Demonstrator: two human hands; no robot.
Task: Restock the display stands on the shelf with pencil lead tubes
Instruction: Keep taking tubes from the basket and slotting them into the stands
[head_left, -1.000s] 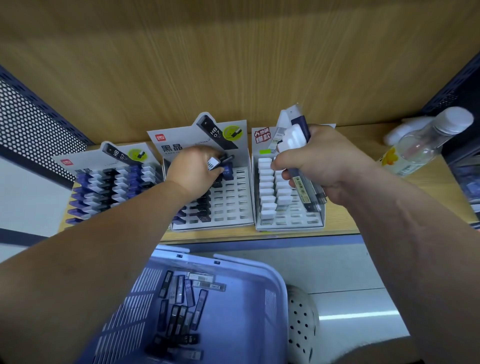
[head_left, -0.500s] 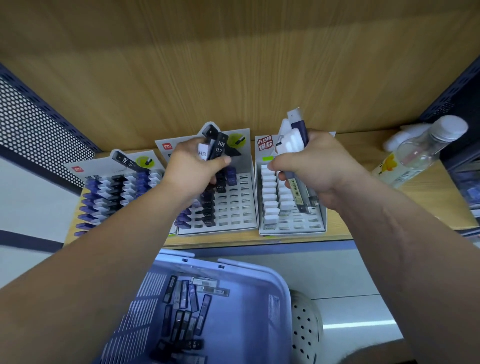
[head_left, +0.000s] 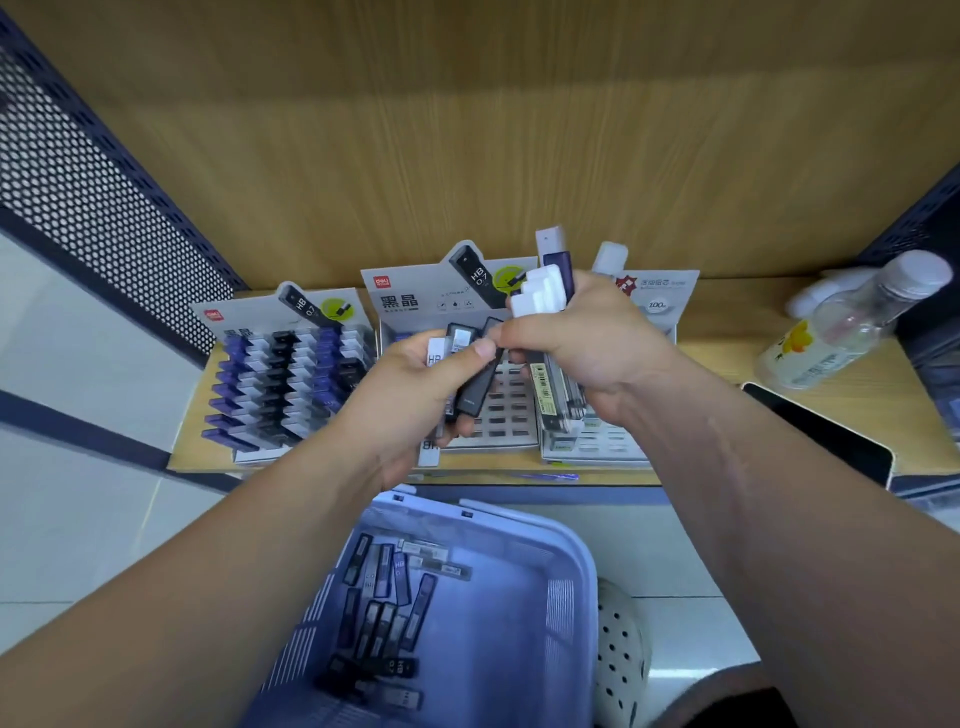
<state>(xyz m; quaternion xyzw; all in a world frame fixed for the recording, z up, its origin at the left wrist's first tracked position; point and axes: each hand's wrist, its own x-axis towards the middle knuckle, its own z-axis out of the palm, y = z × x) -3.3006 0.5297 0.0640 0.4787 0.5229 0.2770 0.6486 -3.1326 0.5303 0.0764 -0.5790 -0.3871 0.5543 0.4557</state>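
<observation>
Three display stands sit on the wooden shelf: the left stand (head_left: 291, 384) is full of purple, black and white tubes, the middle stand (head_left: 511, 423) and the right stand (head_left: 613, 449) show many bare slots. My left hand (head_left: 410, 395) grips a few dark and white lead tubes (head_left: 475, 382) above the middle stand. My right hand (head_left: 587, 348) holds a bundle of white-capped and purple tubes (head_left: 543, 288) and its fingertips pinch the top of a dark tube in my left hand. The two hands touch.
A blue plastic basket (head_left: 566, 587) with several loose lead tubes stands below the shelf edge. A clear bottle (head_left: 852, 325) lies on the shelf at the right, with a dark tablet (head_left: 821, 431) near it. Perforated metal panels flank the shelf.
My left hand lifted off the middle stand with tubes and moved right to meet my right hand, which now pinches one of them. The view shifted slightly.
</observation>
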